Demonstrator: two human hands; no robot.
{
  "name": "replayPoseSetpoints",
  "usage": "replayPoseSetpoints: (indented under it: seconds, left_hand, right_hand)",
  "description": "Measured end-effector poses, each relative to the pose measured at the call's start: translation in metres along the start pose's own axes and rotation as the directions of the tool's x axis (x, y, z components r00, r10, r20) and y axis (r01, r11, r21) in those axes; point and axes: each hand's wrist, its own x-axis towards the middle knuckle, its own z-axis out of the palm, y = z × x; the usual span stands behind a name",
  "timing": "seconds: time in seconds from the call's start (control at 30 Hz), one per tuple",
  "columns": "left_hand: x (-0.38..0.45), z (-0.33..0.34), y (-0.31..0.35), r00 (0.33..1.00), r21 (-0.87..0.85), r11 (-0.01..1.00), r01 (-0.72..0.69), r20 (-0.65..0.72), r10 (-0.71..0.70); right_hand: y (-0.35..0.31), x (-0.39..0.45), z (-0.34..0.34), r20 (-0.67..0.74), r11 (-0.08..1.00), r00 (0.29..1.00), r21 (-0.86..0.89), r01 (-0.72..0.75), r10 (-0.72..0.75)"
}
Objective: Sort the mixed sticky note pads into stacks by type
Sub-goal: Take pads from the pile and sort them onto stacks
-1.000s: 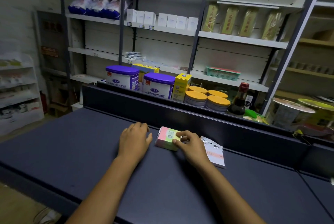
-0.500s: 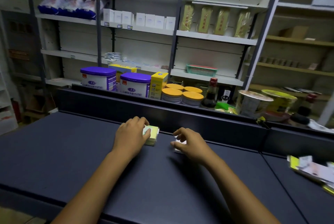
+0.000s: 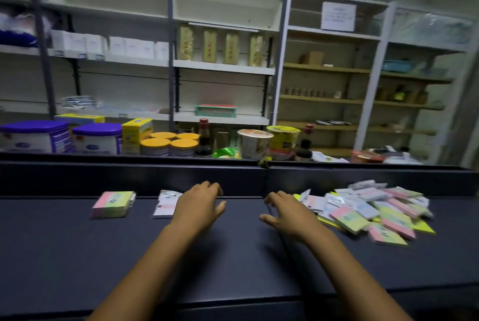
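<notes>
both grips [image 3: 199, 204] [image 3: 287, 213] now off pads

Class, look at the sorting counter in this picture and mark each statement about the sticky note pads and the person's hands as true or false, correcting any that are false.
1. The unsorted pile of pads lies on the person's right side of the counter. True.
2. The right hand is lifting a pad off the counter. False: its fingers are spread and hold nothing, beside the edge of the pile.
3. The pink and green stack sits left of the white packet stack. True.
4. The left hand grips the pink and green stack. False: it is apart from that stack, next to the white packets, holding nothing.
5. The two sorted stacks touch each other. False: bare counter shows between them.
</notes>
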Motion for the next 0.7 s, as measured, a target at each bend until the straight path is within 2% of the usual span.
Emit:
replayPoseSetpoints:
  seconds: [0.23,0.4,0.7]
  left_hand:
    - [-0.008,0.016,0.122,0.993,-0.044,0.994,-0.101,0.051,0.104]
    - [-0.016,0.031,0.195,0.988,-0.100,0.985,-0.140,0.047,0.145]
    - [-0.008,0.057,0.271,0.983,-0.154,0.976,-0.153,0.077,0.166]
  right_hand:
    - [0.099,-0.083,-0.039,-0.051,0.992,0.991,-0.014,-0.128,0.128]
    - [0.154,-0.135,-0.054,-0.036,0.980,0.979,-0.021,-0.200,0.199]
    - [0.224,-0.174,-0.069,-0.048,0.960,0.959,0.042,-0.276,0.278]
